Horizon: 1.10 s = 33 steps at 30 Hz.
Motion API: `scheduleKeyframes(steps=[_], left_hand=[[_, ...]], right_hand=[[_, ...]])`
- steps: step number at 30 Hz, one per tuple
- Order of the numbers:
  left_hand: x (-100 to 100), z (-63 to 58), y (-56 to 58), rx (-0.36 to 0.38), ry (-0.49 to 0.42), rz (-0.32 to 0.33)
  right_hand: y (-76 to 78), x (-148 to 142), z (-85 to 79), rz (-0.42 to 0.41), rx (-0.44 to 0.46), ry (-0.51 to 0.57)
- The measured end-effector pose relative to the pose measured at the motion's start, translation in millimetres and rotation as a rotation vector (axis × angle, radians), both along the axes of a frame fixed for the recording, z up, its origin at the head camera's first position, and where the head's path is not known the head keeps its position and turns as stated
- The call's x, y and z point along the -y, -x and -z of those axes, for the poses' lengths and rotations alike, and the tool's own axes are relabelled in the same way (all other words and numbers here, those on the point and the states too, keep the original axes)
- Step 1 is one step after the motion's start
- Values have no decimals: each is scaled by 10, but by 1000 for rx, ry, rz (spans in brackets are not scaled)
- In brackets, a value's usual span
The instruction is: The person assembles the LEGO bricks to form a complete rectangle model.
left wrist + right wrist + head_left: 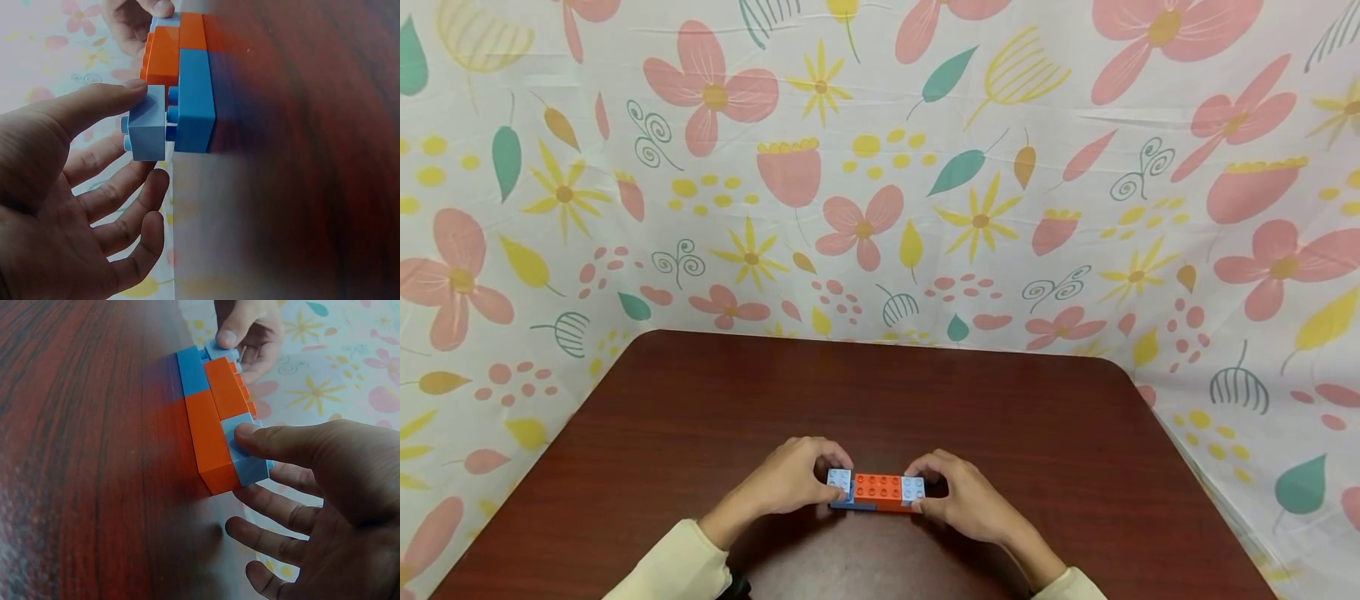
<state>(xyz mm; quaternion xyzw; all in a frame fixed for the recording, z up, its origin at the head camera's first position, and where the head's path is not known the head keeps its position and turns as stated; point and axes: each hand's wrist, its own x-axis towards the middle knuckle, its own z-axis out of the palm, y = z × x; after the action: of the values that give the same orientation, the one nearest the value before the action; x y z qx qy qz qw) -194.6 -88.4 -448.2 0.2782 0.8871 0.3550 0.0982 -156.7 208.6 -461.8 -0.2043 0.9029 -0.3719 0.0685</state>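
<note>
On the table lies a two-layer row of toy building bricks. Its bottom layer joins a blue brick (pixel 196 103) on the left to an orange brick (pixel 207 434) on the right. An upper orange brick (pixel 877 483) sits across the middle. My left hand (pixel 792 479) pinches a light blue brick (pixel 147 125) over the blue one's left end; studs still show in a gap between them. At the other end, my right hand (pixel 968 497) pinches a second light blue brick (pixel 240 453), which sits flush on the lower orange brick, beside the upper one.
The dark reddish-brown table (pixel 880 392) has rounded far corners. Behind and around it hangs a white cloth (pixel 880 125) printed with flowers and leaves. A small black object (pixel 735 586) shows by the left sleeve.
</note>
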Motion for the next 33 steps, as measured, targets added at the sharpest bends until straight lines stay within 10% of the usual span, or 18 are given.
scheduleKeyframes(steps=[33], left_hand=[[-30,128,-7,11,-55,-34]], right_hand=[[-5,-2,4,-1,-3,4]])
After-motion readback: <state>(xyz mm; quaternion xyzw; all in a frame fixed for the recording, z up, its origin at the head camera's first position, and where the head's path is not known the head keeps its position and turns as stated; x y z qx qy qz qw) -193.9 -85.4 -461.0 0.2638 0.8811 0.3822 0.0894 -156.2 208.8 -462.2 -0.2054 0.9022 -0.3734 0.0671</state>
